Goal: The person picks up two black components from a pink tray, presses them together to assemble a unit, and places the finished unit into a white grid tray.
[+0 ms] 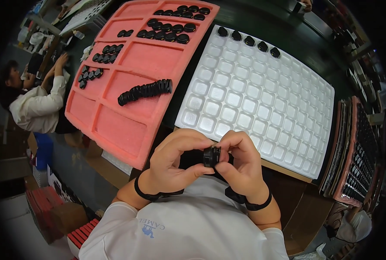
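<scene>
Between my two hands, close to my chest, is a small round black plastic part [210,157] with a ridged side. My left hand [170,159] grips it from the left between thumb and fingertips. From the other side, my right hand [242,167] pinches it the same way. A white tray [190,117] with rows of square pockets lies just beyond my hands. Several black round parts [249,41] sit along its far edge. To the left is a pink foam tray [120,125] with compartments. One compartment holds a curved stack of black rings [145,92]; others hold groups of black caps [169,32].
Upright stacked trays [353,156] filled with dark parts stand at the right. Another person [39,102] works at a bench on the left. Below them are a blue bin [43,149] and a cardboard box [69,216]. Another person's hand [306,5] shows at the far edge.
</scene>
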The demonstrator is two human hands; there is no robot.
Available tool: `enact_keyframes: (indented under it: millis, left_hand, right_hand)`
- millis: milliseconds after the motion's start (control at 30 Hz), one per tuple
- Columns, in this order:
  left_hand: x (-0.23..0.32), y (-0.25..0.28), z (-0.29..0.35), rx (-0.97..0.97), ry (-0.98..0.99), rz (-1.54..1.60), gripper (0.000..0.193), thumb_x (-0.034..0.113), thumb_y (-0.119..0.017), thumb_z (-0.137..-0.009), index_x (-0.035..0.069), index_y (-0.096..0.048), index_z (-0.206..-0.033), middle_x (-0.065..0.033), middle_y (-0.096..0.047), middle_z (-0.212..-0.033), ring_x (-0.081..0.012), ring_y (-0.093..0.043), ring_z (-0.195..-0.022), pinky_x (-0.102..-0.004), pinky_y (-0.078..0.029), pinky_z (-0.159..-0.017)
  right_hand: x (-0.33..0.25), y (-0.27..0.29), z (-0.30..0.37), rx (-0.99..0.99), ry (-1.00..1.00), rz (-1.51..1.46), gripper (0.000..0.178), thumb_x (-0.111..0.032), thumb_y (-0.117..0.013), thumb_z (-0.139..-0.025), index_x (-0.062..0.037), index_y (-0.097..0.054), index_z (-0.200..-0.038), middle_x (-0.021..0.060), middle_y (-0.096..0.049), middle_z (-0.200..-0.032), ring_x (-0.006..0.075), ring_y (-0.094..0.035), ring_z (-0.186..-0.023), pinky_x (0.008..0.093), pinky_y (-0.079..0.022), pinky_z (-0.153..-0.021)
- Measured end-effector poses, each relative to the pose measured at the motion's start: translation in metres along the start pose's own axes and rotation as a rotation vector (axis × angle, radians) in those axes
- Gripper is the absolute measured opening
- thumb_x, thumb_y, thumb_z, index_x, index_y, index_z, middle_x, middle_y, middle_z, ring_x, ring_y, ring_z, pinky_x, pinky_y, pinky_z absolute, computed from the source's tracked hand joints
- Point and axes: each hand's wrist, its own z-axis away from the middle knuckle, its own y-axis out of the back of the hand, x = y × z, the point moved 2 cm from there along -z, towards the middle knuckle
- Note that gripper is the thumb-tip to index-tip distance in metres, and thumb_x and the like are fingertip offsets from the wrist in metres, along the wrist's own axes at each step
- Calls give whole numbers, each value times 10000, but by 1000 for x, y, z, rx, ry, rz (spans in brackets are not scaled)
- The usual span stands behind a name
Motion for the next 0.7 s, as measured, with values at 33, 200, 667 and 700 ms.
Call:
enact_keyframes:
  millis: [33,200,667,700]
  left_hand:
    - [-1,-1,0,14,32,61,429,113,-773,-763,-49,-558,-1097,-151,-565,-1045,-226,-586,-943,-317,-489,-813]
    - [-8,-5,4,26,111,211,430,124,-748,-794,-50,-542,-1129,-143,-561,-1085,-190,-594,-951,-286,-515,-810]
    - [-53,-39,-7,-244,22,-546,425,244,-734,-763,22,-568,-1085,-134,-548,-1085,-353,-497,-1065,-414,-403,-921]
    - [-56,-40,-6,-260,8,-580,414,241,-734,-756,24,-574,-1070,-132,-546,-1082,-345,-494,-1063,-417,-402,-923]
  right_hand:
    - [-2,1,-1,1,-2,-1,302,-67,-683,-814,-27,-533,-1073,19,-515,-840,95,-424,-721,228,-370,-653]
    - [-13,6,-4,-42,96,248,288,-111,-693,-809,-15,-546,-1037,63,-527,-918,147,-483,-806,277,-412,-748]
    - [-37,129,-60,53,-331,826,166,-71,-621,-847,-4,-581,-994,35,-602,-881,110,-545,-799,266,-449,-723]
    - [-31,152,-71,77,-407,897,164,-85,-619,-854,-1,-588,-991,36,-612,-880,110,-549,-793,265,-454,-714]
